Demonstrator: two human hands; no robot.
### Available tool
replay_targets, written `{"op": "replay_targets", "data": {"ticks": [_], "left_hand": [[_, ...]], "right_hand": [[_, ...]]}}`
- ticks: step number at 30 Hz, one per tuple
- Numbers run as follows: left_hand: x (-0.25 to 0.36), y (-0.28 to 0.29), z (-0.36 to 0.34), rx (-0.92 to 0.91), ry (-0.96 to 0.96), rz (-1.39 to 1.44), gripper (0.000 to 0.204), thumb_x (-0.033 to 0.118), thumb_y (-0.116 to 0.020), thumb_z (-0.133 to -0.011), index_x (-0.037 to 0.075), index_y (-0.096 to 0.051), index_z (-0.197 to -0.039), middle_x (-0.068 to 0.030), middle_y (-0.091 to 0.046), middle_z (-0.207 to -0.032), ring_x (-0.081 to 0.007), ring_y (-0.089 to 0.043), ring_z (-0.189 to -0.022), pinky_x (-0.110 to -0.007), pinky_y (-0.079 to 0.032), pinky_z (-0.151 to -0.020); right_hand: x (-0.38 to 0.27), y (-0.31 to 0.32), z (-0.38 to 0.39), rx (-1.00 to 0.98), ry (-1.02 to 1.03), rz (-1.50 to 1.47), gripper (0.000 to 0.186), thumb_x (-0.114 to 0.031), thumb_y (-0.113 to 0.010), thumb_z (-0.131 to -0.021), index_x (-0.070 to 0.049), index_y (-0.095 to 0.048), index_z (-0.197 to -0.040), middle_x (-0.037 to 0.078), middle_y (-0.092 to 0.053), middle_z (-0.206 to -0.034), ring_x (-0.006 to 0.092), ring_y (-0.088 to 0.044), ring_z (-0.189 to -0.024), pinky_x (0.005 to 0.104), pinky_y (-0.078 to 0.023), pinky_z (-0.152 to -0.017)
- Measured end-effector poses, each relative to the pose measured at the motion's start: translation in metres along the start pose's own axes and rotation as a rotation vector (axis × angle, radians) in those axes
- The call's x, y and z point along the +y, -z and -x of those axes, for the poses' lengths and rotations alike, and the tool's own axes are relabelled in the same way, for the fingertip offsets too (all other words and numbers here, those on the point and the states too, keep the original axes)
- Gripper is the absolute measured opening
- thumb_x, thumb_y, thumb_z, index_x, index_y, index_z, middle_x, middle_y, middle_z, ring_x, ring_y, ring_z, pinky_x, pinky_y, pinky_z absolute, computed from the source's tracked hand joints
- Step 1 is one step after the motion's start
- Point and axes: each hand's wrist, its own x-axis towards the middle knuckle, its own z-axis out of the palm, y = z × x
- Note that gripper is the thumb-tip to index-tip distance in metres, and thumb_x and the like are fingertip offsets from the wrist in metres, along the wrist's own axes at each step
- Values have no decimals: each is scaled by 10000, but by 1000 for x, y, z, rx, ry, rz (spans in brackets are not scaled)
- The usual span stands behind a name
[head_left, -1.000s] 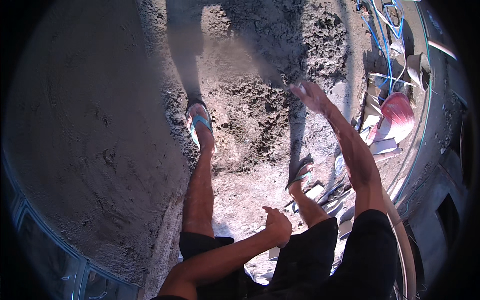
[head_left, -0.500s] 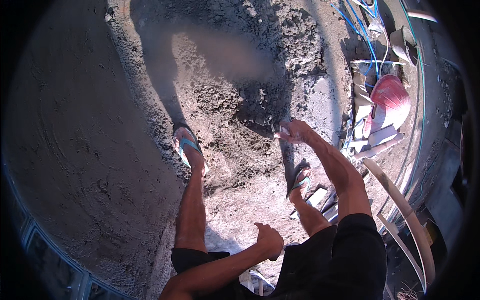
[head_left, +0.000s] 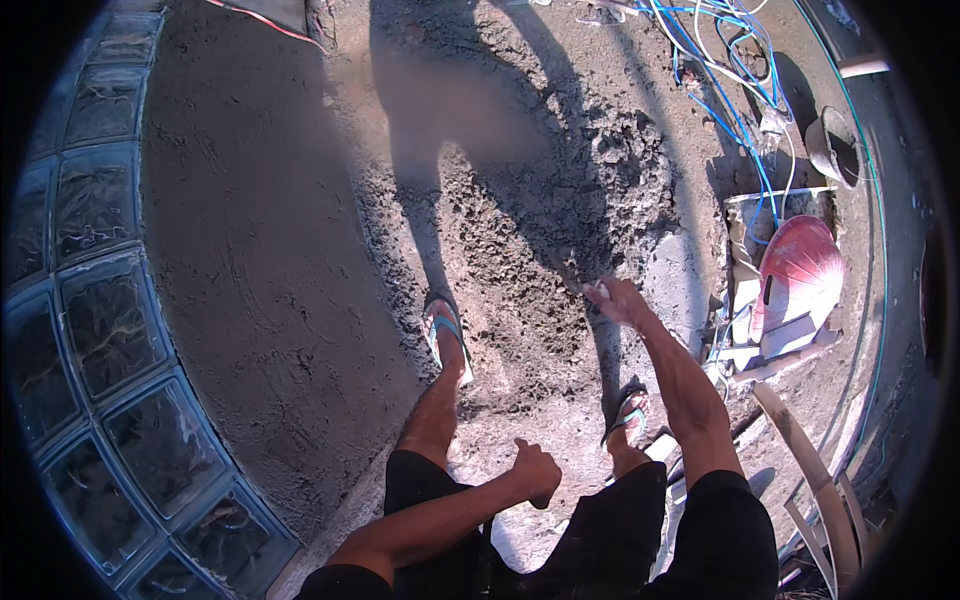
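My right hand reaches down over the rough grey mortar on the ground, its fingers closed; what they grip is lost against the dark, lumpy mix. My left hand is curled in front of my black shorts, thumb sticking out, with the palm side hidden. It touches nothing that I can see. The mortar spreads in crumbly lumps between and beyond my feet, partly under my own shadow. To the left rises a broad face of smooth, damp grey plaster.
Glass blocks line the plaster's left side. At right lie a red hard-hat-like shell, blue cables, a bucket and curved wooden strips. My sandalled feet stand beside the mortar.
The view has swung left, bringing the glass blocks in and moving the ground rightward and down in the picture. Both hands keep nearly the same pose, the right still low over the mortar.
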Motion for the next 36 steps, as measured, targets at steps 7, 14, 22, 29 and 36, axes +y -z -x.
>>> {"op": "replay_targets", "data": {"ticks": [7, 14, 22, 29, 36], "left_hand": [[-12, 63, 21, 117, -56, 85, 402, 261, -742, -644, 90, -729, -1008, -142, -685, -1057, -342, -624, -1081, -636, -389, -956], [-98, 111, 4, 38, 68, -176, 346, 225, -577, -866, 67, -706, -1145, -229, -649, -1168, -497, -556, -1115, -716, -322, -950], [-118, 139, 71, -100, -156, -127, 487, 346, -776, -694, 98, -716, -1110, -159, -675, -1114, -376, -590, -1112, -712, -322, -986], [-103, 102, 75, -4, -392, -129, 461, 358, -610, -842, 22, -675, -1152, -238, -657, -1068, -428, -605, -1013, -697, -378, -916], [-104, 92, 73, -42, -430, -46, 467, 361, -599, -851, 20, -662, -1164, -225, -657, -1047, -415, -609, -992, -688, -381, -915]], "right_hand": [[-83, -27, -65, -325, 192, 465, 537, -594, -507, -893, -92, -663, -1006, 191, -689, -922, 404, -662, -897, 501, -539, -809], [-79, 14, -152, -261, 35, 340, 539, -598, -536, -886, -75, -658, -940, 199, -675, -824, 408, -663, -865, 485, -519, -721], [-138, -73, -92, 541, -388, -219, 547, -536, -486, -957, -16, -558, -1110, 193, -652, -730, 339, -657, -624, 439, -523, -619], [-213, -174, -259, 914, -743, -1156, 314, -324, -500, -991, -30, -394, -964, 89, -453, -563, 201, -478, -369, 352, -403, -313], [-240, -155, -329, 865, -874, -796, 489, -321, -498, -954, 137, -431, -1110, 316, -634, -801, 456, -652, -699, 496, -512, -635]]}}
